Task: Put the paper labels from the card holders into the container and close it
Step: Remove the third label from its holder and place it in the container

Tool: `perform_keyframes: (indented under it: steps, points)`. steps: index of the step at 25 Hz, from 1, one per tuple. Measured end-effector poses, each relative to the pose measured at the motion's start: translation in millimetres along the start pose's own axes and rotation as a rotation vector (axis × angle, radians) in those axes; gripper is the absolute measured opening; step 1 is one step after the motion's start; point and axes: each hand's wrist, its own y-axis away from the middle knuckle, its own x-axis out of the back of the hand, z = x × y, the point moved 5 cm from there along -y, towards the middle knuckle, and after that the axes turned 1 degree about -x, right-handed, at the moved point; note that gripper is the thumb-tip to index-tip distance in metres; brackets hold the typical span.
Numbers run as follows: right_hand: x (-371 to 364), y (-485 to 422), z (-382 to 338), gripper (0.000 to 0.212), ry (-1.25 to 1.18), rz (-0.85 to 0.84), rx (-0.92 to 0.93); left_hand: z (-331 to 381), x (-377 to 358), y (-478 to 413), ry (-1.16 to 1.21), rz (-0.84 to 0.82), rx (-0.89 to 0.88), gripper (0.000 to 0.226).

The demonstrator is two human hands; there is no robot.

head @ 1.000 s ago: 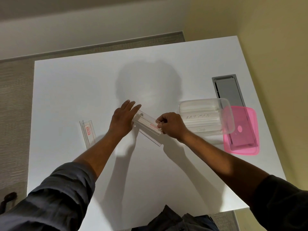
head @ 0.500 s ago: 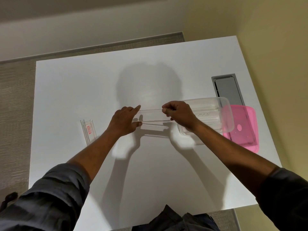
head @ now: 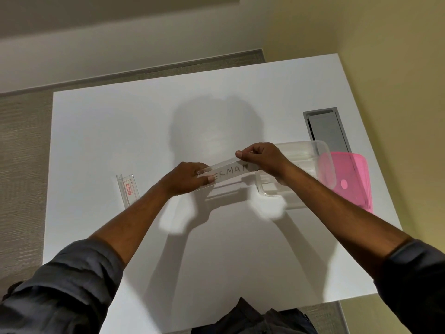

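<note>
A clear card holder (head: 225, 173) is held above the white table (head: 120, 131), with a white paper label showing the letters "ERMAN" inside it. My left hand (head: 186, 179) grips the holder's left end. Pinching its right end from above is my right hand (head: 262, 159). Behind my right hand stands the clear plastic container (head: 310, 153), open, with paper labels lying inside. Its pink lid (head: 349, 182) leans against the container's right side. A second clear card holder (head: 128, 189) with a red sticker lies on the table at the left.
A grey cable hatch (head: 325, 128) is set into the table behind the container. The table's right edge runs close to the yellow wall. Dark clothing shows at the near edge of the table.
Both hands have lifted the card holder off the table and turned it level, so that the label's writing now faces me. The right hand moved up toward the container.
</note>
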Motion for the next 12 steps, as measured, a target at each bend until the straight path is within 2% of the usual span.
perform_keyframes:
  steps: [3, 5, 8, 12]
  points:
    - [11.2, 3.0, 4.9, 0.053, -0.019, 0.042, -0.055, 9.8, 1.8, -0.4, 0.055, 0.002, -0.018, 0.051]
    - [20.5, 6.9, 8.2, 0.055, -0.041, 0.052, -0.074, 18.2, -0.4, -1.1, 0.056, -0.033, -0.034, 0.06]
    - [37.0, 14.5, 12.4, 0.051, -0.083, 0.044, -0.063, 32.2, -5.1, -5.1, 0.009, -0.061, -0.069, 0.072]
    - [66.3, 25.5, 16.6, 0.042, -0.048, -0.036, -0.038, 55.8, -12.5, -13.1, -0.035, -0.043, -0.129, 0.067]
